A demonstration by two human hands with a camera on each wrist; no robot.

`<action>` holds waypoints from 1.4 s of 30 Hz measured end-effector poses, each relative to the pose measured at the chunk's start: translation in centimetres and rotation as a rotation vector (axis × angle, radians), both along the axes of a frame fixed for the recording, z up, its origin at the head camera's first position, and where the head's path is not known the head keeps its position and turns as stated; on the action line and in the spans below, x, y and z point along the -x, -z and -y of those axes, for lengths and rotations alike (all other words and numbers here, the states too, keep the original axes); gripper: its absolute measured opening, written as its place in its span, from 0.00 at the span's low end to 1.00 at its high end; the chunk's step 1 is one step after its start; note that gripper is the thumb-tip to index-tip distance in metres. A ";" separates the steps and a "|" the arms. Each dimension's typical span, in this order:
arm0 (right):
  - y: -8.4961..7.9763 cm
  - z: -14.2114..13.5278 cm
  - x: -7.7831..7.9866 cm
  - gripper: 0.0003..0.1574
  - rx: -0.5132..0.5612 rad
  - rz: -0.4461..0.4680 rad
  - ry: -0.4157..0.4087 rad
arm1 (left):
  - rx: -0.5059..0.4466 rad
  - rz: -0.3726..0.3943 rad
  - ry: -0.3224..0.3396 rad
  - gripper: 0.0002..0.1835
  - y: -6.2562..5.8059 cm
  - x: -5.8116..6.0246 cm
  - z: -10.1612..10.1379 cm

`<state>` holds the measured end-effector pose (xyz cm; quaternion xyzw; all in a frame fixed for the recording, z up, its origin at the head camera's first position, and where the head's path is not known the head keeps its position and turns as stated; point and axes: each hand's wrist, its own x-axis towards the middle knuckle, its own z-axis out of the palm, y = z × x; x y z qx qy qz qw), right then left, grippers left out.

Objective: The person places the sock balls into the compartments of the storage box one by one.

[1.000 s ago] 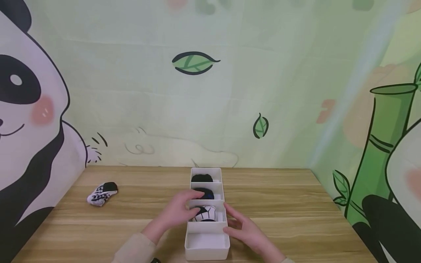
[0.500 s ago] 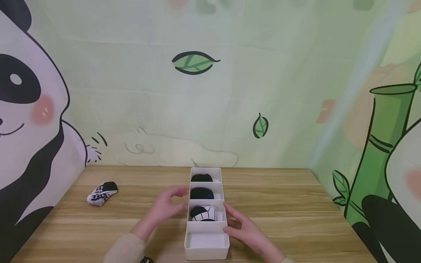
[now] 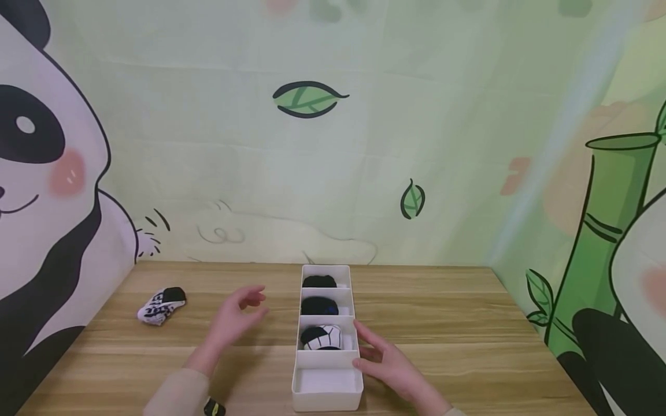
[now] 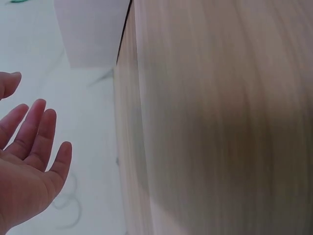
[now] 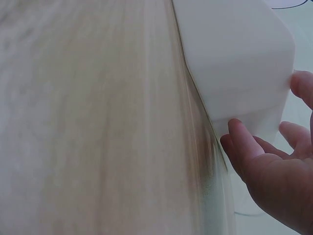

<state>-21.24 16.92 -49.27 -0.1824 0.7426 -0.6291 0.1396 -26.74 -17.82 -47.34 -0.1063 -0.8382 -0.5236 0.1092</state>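
A long white divided box (image 3: 327, 401) stands on the table. Its rear compartment holds a black rolled sock (image 3: 319, 281). Another dark sock (image 3: 319, 305) with a bit of blue lies in the compartment in front of that. A black-and-white sock (image 3: 322, 338) sits in the third, and the front compartment holds nothing. My left hand (image 3: 236, 318) is left of the box, off the table, fingers loosely bent and holding nothing. My right hand (image 3: 387, 365) rests its thumb and fingertips against the box's right side. Further left lies a white-and-black patterned sock (image 3: 161, 306).
The wood-grain table (image 3: 458, 323) runs back to a green backdrop (image 3: 333, 173) printed with pandas, leaves and bamboo. Beside the left sleeve (image 3: 177, 393) shows a small black item (image 3: 214, 407) with a yellow mark.
My left hand has let go of the black-and-white sock, come out of the box and moved left. My right hand stays at the box's side.
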 end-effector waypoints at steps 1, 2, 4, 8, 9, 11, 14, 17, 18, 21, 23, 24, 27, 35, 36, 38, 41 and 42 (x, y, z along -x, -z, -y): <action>0.0 0.0 0.0 0.48 0.000 0.001 0.000 | 0.008 -0.001 -0.013 0.24 0.0 0.1 0.4; 0.0 0.0 0.0 0.48 -0.001 0.001 -0.001 | 0.012 0.002 -0.024 0.25 0.0 0.1 0.8; 0.0 0.0 0.0 0.48 -0.002 -0.002 -0.002 | 0.019 0.006 -0.050 0.26 -0.1 0.2 1.5; 0.0 -0.1 0.0 0.48 -0.005 -0.004 -0.002 | 0.018 0.011 -0.103 0.27 -0.6 0.2 2.9; 0.0 -0.1 0.0 0.48 -0.006 -0.005 -0.001 | 0.013 0.010 -0.117 0.27 -0.7 0.2 3.2; 0.0 0.0 0.0 0.48 -0.007 -0.003 -0.001 | 0.013 0.001 -0.143 0.27 -0.9 0.1 3.9; 0.0 0.0 0.0 0.48 -0.008 -0.004 -0.002 | 0.026 -0.011 -0.184 0.29 -1.0 0.0 4.8; 0.0 -0.1 0.0 0.47 -0.012 -0.006 -0.003 | 0.048 -0.008 -0.229 0.30 -1.0 0.0 5.8; 0.0 -0.1 0.1 0.47 -0.014 -0.007 -0.003 | 0.048 -0.004 -0.241 0.31 -1.0 -0.1 6.1; 0.0 0.0 0.1 0.47 -0.010 -0.005 -0.003 | 0.053 0.005 -0.271 0.33 -0.9 -0.2 7.0; 0.0 0.0 0.0 0.47 -0.004 -0.004 -0.005 | 0.055 0.002 -0.287 0.34 -1.0 -0.2 7.5; 0.0 0.0 0.0 0.48 -0.002 -0.004 -0.006 | 0.056 0.001 -0.295 0.35 -1.0 -0.3 7.7; 0.0 -0.1 0.0 0.48 0.005 -0.005 -0.010 | 0.069 -0.003 -0.317 0.36 -1.2 -0.2 8.5; 0.1 -0.1 0.1 0.48 -0.007 -0.010 -0.004 | 0.089 -0.002 -0.371 0.38 -1.5 -0.2 10.6; 0.1 -0.1 0.1 0.48 -0.008 -0.011 -0.002 | 0.096 -0.007 -0.376 0.38 -1.5 -0.2 10.8; 0.1 -0.1 0.1 0.48 -0.010 -0.011 0.000 | 0.114 -0.020 -0.384 0.38 -1.4 -0.1 11.2; 0.1 -0.1 0.1 0.48 -0.016 -0.013 0.005 | 0.122 -0.032 -0.387 0.37 -1.2 0.0 11.8; 0.1 -0.1 0.1 0.48 -0.018 -0.013 0.006 | 0.120 -0.037 -0.387 0.38 -1.2 0.0 11.9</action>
